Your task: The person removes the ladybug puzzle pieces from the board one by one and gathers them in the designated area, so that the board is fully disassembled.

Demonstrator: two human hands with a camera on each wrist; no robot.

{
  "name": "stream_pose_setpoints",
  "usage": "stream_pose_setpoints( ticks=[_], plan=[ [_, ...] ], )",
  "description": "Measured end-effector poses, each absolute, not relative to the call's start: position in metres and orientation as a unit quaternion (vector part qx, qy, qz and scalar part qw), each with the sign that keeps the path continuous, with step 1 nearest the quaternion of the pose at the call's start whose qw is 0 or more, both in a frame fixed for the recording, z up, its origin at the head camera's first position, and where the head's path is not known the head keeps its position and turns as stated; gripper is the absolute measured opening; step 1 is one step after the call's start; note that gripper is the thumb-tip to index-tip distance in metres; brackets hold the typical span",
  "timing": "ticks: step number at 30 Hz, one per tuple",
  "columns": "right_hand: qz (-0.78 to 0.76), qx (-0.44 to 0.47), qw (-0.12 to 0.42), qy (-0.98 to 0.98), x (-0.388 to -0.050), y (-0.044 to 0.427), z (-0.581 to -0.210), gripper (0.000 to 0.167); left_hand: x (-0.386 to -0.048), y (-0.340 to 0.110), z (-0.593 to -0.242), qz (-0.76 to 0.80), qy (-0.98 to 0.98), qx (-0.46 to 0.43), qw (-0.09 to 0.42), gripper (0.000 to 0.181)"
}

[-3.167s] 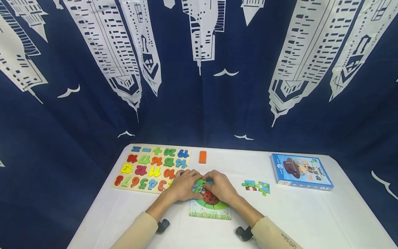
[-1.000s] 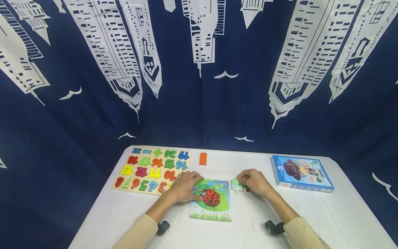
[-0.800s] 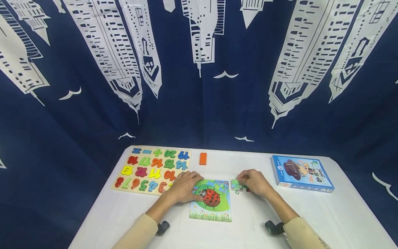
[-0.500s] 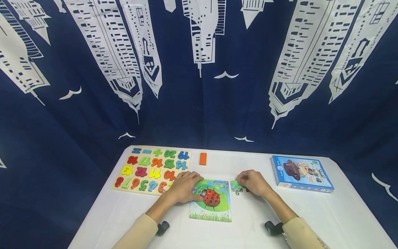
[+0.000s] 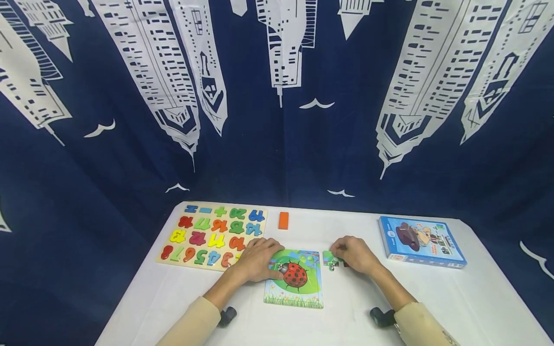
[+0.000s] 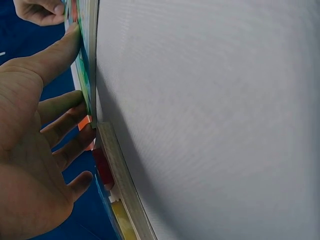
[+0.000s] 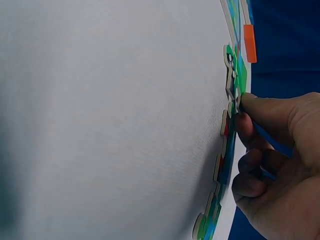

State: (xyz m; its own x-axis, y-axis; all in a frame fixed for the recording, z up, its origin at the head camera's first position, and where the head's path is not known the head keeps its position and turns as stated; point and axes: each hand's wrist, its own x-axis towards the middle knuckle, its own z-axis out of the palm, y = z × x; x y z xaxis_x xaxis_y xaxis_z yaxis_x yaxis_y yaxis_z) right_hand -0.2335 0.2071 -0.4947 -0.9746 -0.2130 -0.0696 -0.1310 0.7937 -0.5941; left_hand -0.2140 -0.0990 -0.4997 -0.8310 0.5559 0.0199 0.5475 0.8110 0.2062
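A square ladybug jigsaw puzzle [image 5: 294,298] lies on the table. My left hand [image 5: 259,259] rests at its left side, thumb on the picture, the other fingers relaxed near the far-left corner. To the right of the puzzle, my right hand [image 5: 356,254] pinches a green jigsaw piece [image 5: 327,257] between thumb and index finger. In the right wrist view the held piece [image 7: 242,75] is close to the tabletop, beside loose jigsaw pieces [image 7: 220,167] with red and green parts. In the head view the right hand mostly hides those pieces.
A wooden number board [image 5: 173,257] with coloured figures stands at the left, close to the left hand. An orange block [image 5: 283,220] lies behind the puzzle. At the right is a blue box [image 5: 426,240]. A patterned dark-blue curtain [image 5: 277,144] hangs behind the white table.
My right hand has left the puzzle and moved right to the loose pieces, where it pinches one. Over the last second that piece shifts slightly in the fingertips. The left hand stays on the puzzle.
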Motion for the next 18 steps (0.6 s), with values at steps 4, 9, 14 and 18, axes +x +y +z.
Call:
stream_pose_setpoints(
  ticks=[4,9,14,18],
  plan=[
    [-0.303,-0.092,0.065,0.946,-0.2341,0.2072,-0.4953,0.006,-0.2142,-0.0987,-0.5004,0.103,0.951,0.291,0.020,0.076],
    [-0.301,-0.095,0.062,0.947,-0.2339,0.2067,-0.4964,0.005,-0.2138,-0.0995,-0.5000,0.107,0.949,0.296,0.021,0.076],
    [-0.295,-0.101,0.059,0.948,-0.2349,0.2067,-0.4980,0.006,-0.2133,-0.0994,-0.4992,0.106,0.948,0.300,0.021,0.076],
    [-0.291,-0.105,0.055,0.949,-0.2366,0.2064,-0.4980,0.007,-0.2136,-0.0999,-0.4988,0.105,0.948,0.299,0.019,0.076]
  ],
)
